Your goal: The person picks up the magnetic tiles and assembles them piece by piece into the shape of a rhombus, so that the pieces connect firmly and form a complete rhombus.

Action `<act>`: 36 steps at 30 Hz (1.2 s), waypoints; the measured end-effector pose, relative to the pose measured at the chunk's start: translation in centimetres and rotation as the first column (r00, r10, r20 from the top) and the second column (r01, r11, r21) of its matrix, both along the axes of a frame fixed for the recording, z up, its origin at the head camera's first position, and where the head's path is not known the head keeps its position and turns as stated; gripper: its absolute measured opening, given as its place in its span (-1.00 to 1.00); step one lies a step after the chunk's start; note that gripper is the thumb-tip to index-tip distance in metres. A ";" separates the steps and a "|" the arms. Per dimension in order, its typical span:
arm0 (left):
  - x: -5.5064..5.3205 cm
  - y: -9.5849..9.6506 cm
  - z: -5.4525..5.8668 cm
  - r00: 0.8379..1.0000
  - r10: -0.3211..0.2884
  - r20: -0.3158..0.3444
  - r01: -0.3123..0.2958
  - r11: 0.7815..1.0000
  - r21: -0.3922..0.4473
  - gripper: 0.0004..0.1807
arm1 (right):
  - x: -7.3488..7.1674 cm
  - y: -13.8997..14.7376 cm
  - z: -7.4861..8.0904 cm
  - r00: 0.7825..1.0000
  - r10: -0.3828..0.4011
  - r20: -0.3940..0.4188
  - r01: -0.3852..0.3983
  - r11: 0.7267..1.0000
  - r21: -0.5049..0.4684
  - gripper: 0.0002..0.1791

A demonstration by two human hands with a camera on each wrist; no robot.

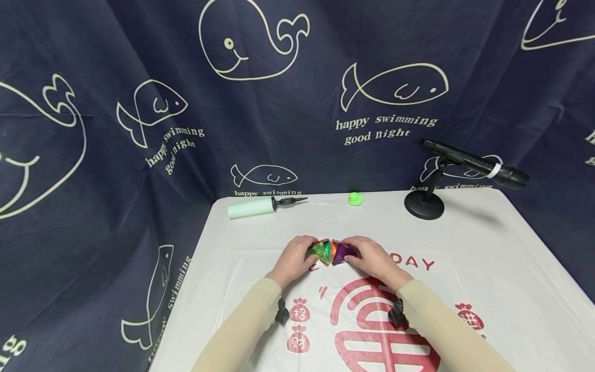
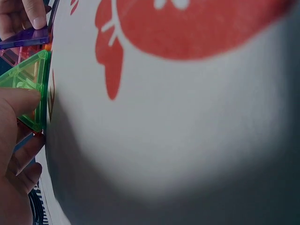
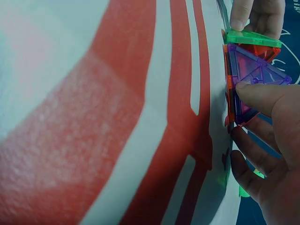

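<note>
Translucent triangular magnetic tiles stand together on the white cloth, forming two small pyramid-like shapes side by side in the head view. My left hand (image 1: 296,258) pinches the left shape, with the thumb on a green tile (image 2: 28,72) and fingers behind it. The right shape is between the thumb and fingers of my right hand (image 1: 371,258), the thumb pressing a purple tile (image 3: 255,72). Orange (image 1: 333,249) and red tile parts (image 3: 260,51) show between and behind them. Whether the two shapes touch is hard to tell.
Along the back of the white table (image 1: 218,232) lie a pale green hand pump (image 1: 253,207) and a small green rubber duck (image 1: 355,199). A black microphone on a stand (image 1: 424,204) is at the back right. A dark blue curtain (image 1: 316,124) with fish drawings hangs behind.
</note>
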State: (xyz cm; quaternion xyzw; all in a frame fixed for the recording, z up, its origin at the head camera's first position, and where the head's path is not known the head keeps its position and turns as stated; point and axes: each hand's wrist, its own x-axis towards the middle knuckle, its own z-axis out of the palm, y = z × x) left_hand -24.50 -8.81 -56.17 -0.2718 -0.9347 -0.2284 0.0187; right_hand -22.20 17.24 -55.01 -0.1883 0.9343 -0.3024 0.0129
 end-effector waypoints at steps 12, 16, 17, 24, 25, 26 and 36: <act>-0.2 0.0 -0.3 1.000 -0.021 -0.019 0.021 1.000 0.006 -0.64 | -0.1 0.1 0.6 0.997 0.039 -0.071 -0.039 0.999 -0.002 -0.56; -0.3 -0.1 -0.3 0.999 -0.024 -0.021 0.024 1.000 0.004 -0.64 | -0.1 -0.1 0.7 0.989 0.059 -0.133 -0.060 0.998 -0.007 -0.57; -0.3 -0.1 -0.3 0.999 -0.024 -0.021 0.024 1.000 0.003 -0.64 | -0.1 -0.2 0.8 0.990 0.056 -0.133 -0.058 0.998 -0.007 -0.57; -0.2 0.0 -0.2 0.999 -0.026 -0.032 0.026 1.000 -0.008 -0.64 | -0.1 -1.0 1.3 0.991 0.045 -0.128 -0.045 0.999 0.004 -0.60; -0.2 0.0 -0.2 0.999 -0.028 -0.034 0.028 1.000 -0.008 -0.64 | -0.1 -1.1 1.3 0.990 0.046 -0.136 -0.046 0.999 0.001 -0.60; -0.2 0.1 -0.2 0.999 -0.030 -0.036 0.030 1.000 -0.009 -0.65 | -0.1 -1.2 1.3 0.988 0.047 -0.144 -0.048 0.999 0.000 -0.60; -0.1 0.0 -0.1 0.999 -0.030 -0.039 0.029 0.999 -0.021 -0.63 | 0.0 -1.2 1.2 0.987 0.042 -0.157 -0.042 0.999 0.001 -0.57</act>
